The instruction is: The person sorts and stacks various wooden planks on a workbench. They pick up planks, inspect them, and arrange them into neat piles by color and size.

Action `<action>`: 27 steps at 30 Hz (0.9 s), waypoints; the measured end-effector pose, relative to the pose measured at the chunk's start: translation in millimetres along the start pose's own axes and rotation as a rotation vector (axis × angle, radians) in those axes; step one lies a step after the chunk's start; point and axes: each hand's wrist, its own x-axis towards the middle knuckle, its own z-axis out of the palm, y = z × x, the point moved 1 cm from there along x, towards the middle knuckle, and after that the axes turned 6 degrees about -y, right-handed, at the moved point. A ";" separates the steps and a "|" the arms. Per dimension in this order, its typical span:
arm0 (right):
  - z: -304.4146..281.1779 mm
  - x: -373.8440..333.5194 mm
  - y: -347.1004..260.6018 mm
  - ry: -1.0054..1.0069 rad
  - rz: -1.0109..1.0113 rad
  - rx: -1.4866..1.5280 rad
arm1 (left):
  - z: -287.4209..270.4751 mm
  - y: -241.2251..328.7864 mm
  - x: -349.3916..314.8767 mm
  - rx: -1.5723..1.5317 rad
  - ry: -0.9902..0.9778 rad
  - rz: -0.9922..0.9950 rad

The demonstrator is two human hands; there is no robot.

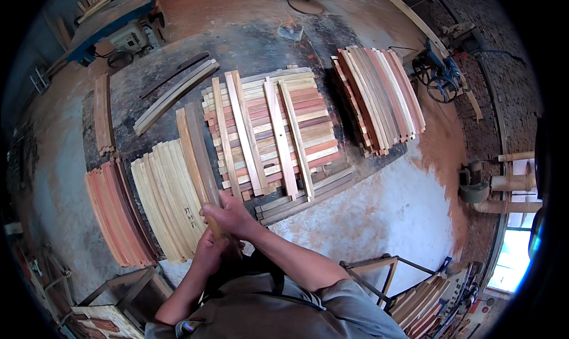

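Note:
Close to my body, both hands are closed around the near ends of two long wooden strips held side by side. One is a tan strip (191, 155), the other a grey-brown strip (203, 149). My right hand (232, 216) wraps them from the right, thumb on top. Nearer to me and lower, my left hand (208, 253) grips the end, its fingers partly hidden. The strips point away from me, between a pale wood stack (166, 191) on the left and a layered stack of mixed strips (314, 117), which has several strips laid across its top.
Reddish strips (118, 214) lie stacked far left, with a brown bundle (103, 114) beyond. Another mixed stack (379, 96) stands at the right. Loose grey strips (178, 96) lie farther back. A blue-edged machine table (115, 13) and a blue wheeled machine (440, 75) stand beyond.

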 end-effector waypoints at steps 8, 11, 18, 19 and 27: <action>11.5 15.8 3.4 0.108 -0.199 -0.077 | 8.3 27.5 1.9 0.709 0.413 0.181; 3.2 22.1 8.3 0.005 -0.181 -0.114 | -9.6 32.1 2.8 0.500 0.387 0.183; -78.0 -27.7 -52.0 0.459 -0.065 -0.488 | -51.6 78.3 5.5 0.465 0.485 0.261; -108.7 -32.0 -27.3 0.532 -0.170 -0.704 | -58.5 91.7 10.1 0.507 0.500 0.273; -150.6 -72.9 -6.2 0.773 -0.156 -0.523 | -152.4 190.8 58.3 0.997 0.864 0.301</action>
